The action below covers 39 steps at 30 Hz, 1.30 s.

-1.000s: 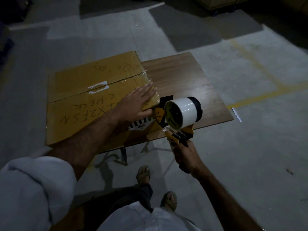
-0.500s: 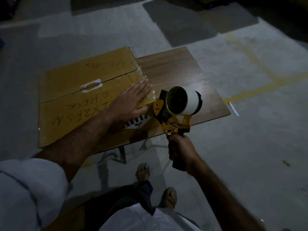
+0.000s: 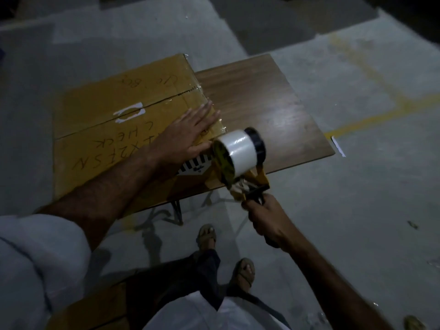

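The box (image 3: 123, 129) lies on the desk (image 3: 262, 96), middle left of the frame. The left hand (image 3: 183, 139) lies flat on it, fingers straight. The right hand (image 3: 266, 217) grips the tape gun (image 3: 240, 158) at the box's right edge. Its cutter could nick the left thumb, just beside it.

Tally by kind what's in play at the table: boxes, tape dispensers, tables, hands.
cardboard box: 1
tape dispenser: 1
table: 1
hands: 2 (left hand flat on the box, right hand gripping the dispenser)
Total: 5
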Available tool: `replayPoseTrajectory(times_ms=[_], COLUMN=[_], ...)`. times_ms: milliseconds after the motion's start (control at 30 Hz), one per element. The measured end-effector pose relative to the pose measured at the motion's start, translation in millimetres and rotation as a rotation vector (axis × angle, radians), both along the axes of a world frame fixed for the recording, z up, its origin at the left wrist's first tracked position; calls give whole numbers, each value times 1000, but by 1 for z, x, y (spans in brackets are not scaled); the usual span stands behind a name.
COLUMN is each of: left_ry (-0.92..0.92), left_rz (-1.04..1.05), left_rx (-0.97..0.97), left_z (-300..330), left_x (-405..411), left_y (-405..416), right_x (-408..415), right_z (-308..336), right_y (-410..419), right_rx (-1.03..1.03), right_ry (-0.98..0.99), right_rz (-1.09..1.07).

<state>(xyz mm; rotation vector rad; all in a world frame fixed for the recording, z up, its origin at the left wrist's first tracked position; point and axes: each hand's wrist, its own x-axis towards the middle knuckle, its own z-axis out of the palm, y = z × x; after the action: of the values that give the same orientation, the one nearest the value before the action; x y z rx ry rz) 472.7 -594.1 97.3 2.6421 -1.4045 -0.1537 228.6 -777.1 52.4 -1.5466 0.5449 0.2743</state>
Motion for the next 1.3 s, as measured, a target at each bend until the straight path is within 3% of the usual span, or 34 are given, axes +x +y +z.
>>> replayPoseTrajectory(times_ms=[167, 300, 400, 500, 600, 667, 800, 967, 1100, 1133, 1200, 1267, 1300], left_ry=[12, 14, -19, -16, 43, 88, 118, 77, -10, -9, 49, 129, 156], left_rz=[-18, -8, 5, -24, -98, -142, -195, -162, -110, -101, -77, -6, 41], left_rx=[-25, -38, -17, -9, -20, -11, 28, -17, -115, -141, -219, -341, -405], left_z=[-1, 1, 3, 6, 9, 11, 14, 9, 1, 1, 2, 1, 1], left_x=[1, -2, -6, -4, 3, 9, 26, 28, 14, 11, 8, 5, 4], left_y=[1, -1, -1, 1, 10, 20, 46, 68, 79, 80, 81, 78, 75], right_x=[-47, -42, -21, 20, 74, 109, 168, 208, 207, 200, 187, 176, 175], right_z=[-30, -25, -18, -24, -44, -58, -85, -110, -91, -77, -48, -17, -5], right_y=[15, -1, -17, -36, -55, -67, -82, -85, -62, -51, -31, -14, -6], right_rx=[293, 336, 174, -152, -554, -716, -796, -745, -1045, -1085, -1017, -799, -741], right_ry=[208, 121, -14, -81, 20, 86, 195, 183, 339, 215, -281, -732, -853], right_rz=[-163, -255, -270, -304, -281, -276, -251, -214, -272, -318, -366, -266, -162])
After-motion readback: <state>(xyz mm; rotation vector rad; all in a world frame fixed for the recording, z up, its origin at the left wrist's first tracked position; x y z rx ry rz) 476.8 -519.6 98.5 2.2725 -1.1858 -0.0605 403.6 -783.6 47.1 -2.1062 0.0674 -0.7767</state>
